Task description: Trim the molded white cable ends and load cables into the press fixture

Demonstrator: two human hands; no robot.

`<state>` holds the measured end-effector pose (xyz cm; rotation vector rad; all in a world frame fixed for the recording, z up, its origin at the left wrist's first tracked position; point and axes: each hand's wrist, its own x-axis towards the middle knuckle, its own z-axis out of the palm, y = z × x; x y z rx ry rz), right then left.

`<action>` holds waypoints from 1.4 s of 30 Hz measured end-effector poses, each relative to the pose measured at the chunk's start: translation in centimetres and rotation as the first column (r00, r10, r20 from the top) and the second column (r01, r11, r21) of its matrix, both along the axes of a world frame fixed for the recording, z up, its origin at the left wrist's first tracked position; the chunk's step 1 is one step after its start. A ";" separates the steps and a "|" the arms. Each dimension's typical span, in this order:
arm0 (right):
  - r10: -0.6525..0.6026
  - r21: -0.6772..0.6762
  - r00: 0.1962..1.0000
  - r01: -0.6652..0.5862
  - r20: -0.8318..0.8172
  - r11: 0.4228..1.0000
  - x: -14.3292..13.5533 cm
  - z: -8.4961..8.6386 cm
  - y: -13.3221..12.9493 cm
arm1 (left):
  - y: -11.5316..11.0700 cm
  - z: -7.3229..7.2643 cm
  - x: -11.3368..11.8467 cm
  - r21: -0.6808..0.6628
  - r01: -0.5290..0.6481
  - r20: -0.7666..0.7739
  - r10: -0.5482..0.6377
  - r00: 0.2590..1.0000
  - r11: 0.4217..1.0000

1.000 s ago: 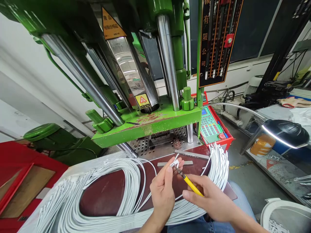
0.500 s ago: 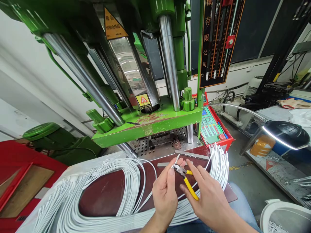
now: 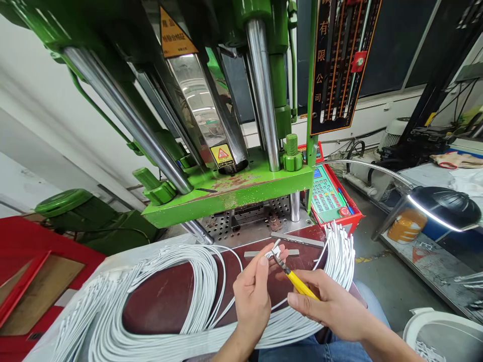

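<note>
My left hand (image 3: 253,289) pinches the end of a white cable (image 3: 276,248) between thumb and fingers, its small white tip sticking up past the fingertips. My right hand (image 3: 326,301) is wrapped round the yellow handles of a pair of cutting pliers (image 3: 300,284). The pliers' metal jaws meet the cable end just beyond my left fingertips; whether they have closed on it I cannot tell. Beneath both hands lies a large coiled bundle of white cables (image 3: 204,281); its gathered ends (image 3: 339,256) stand to the right.
A green press (image 3: 234,193) rises in front, over a perforated metal plate. Two metal strips (image 3: 298,239) lie on the dark red board (image 3: 158,306). To the right are a red control panel (image 3: 328,196), a lamp (image 3: 445,206) and a white bucket (image 3: 415,322) holding white scraps.
My right hand has turned and shifted slightly right and down, and the pliers have rolled so their handles overlap. My left hand has moved slightly left, still pinching the cable.
</note>
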<state>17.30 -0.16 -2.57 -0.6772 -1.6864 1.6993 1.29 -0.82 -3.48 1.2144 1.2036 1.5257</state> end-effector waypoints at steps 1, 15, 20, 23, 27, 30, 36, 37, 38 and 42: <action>-0.005 0.014 1.000 0.004 0.012 1.000 0.0 0.0 0.0 | 0.0 0.0 0.0 0.003 -0.002 -0.004 0.002 1.000 1.000; -0.675 0.692 0.704 0.375 0.220 0.617 -1.7 -3.6 -1.5 | -0.2 -0.8 0.3 0.168 -0.058 -0.333 0.112 0.936 0.984; -0.710 0.719 0.682 0.403 0.178 0.567 -0.1 -4.4 -2.1 | -0.4 -0.6 0.8 0.154 0.020 -0.373 0.039 0.927 0.988; -0.749 0.733 0.659 0.476 0.068 0.485 0.8 -5.8 -3.1 | -0.9 0.0 1.5 0.169 0.185 -0.431 -0.097 0.897 0.968; -0.797 0.454 0.603 0.716 -0.020 0.530 2.7 -6.6 -5.0 | -0.5 0.8 2.3 0.037 0.294 -0.324 -0.267 0.908 0.955; -0.885 -0.044 0.431 0.895 -0.173 0.444 5.3 -6.5 -6.0 | 0.7 1.5 2.2 -0.112 0.345 -0.030 -0.350 0.936 0.932; -0.949 -0.183 0.311 0.931 -0.052 0.315 8.5 -8.4 -6.7 | 2.0 3.4 2.1 -0.221 0.501 0.234 -0.453 0.860 0.837; -0.929 -0.135 0.370 0.920 -0.009 0.368 8.1 -8.5 -6.8 | 2.0 3.6 2.2 -0.225 0.519 0.242 -0.469 0.850 0.825; -0.901 -0.091 0.433 0.898 0.010 0.431 7.6 -8.3 -6.7 | 2.0 3.7 2.4 -0.226 0.535 0.246 -0.484 0.840 0.814; -0.761 0.033 0.645 0.764 -0.072 0.645 4.4 -5.5 -5.7 | 1.9 4.0 3.3 -0.236 0.586 0.236 -0.540 0.808 0.775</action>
